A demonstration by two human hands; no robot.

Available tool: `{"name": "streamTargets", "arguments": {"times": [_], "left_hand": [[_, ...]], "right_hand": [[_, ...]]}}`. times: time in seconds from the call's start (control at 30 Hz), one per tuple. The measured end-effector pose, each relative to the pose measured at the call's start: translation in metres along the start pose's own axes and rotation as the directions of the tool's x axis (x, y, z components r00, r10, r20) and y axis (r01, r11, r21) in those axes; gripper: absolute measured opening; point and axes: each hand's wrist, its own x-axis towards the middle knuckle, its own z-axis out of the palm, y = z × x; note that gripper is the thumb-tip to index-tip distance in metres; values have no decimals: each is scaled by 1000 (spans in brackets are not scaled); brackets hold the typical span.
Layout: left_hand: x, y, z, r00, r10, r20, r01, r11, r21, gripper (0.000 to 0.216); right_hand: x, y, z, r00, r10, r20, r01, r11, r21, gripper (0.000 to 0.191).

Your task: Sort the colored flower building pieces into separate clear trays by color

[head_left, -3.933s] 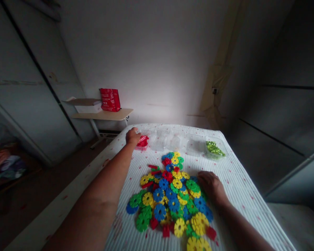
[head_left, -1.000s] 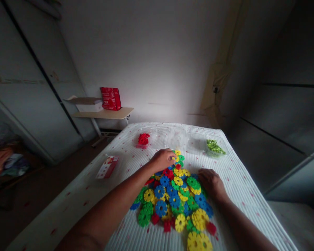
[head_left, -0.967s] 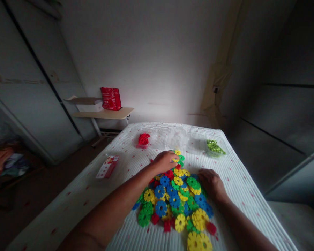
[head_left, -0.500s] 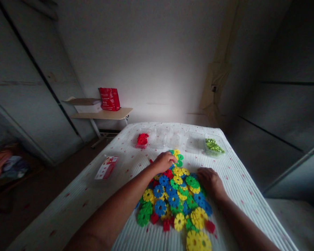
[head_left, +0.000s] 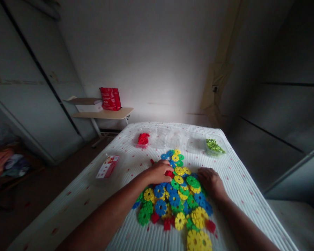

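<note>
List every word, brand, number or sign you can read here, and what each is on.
None can be read with certainty.
Red bag: pale print, too small and blurred.
White-and-red label on clear plastic: small print, illegible.
Colourful plastic pieces: no lettering visible.

Flat discs (head_left: 176, 202) in yellow, blue and green, with notched rims and holed centres, lie overlapping in a loose heap on a white ribbed cover (head_left: 243, 216). The heap stretches from the cover's middle toward its near edge, narrowing at the far end. Chunky red pieces (head_left: 167, 225) sit among the discs, several along the near fringe.
</note>
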Motion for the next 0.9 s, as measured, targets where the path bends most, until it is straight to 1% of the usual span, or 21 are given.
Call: {"name": "streamTargets", "arguments": {"times": [0.1,0.4,0.5,0.6,0.7,0.77,0.83,0.9], "left_hand": [[0,-3,0,1000,-18,1,18,1000,-5,39],[-1,-6,1,998,-25,-61,22,999,-45,28],[-1,-8,0,997,-13,-73,6,996,-86,27],[-4,-10,-3,994,-40,-103,23,986,-163,24],[-9,-13,-10,990,-65,-128,28,961,-274,24],[-14,-16,-18,988,-89,-129,35,930,-367,24],[-19,-21,-30,981,-134,-138,62,899,-432,24],[-21,-31,-43,960,-206,-192,102,890,-444,24]], "right_hand": [[0,0,1,1000,11,-2,-11,1000,5,27],[0,2,2,1000,-1,-6,1,1000,10,28],[0,3,2,1000,-20,-5,20,1000,7,28],[0,4,3,1000,-25,-7,25,999,19,28],[0,4,3,1000,-18,-12,19,999,33,29],[0,4,3,1000,-9,-16,10,999,39,29],[0,4,3,1000,-4,-14,5,999,45,28],[0,4,3,1000,1,-12,-1,999,50,27]]}}
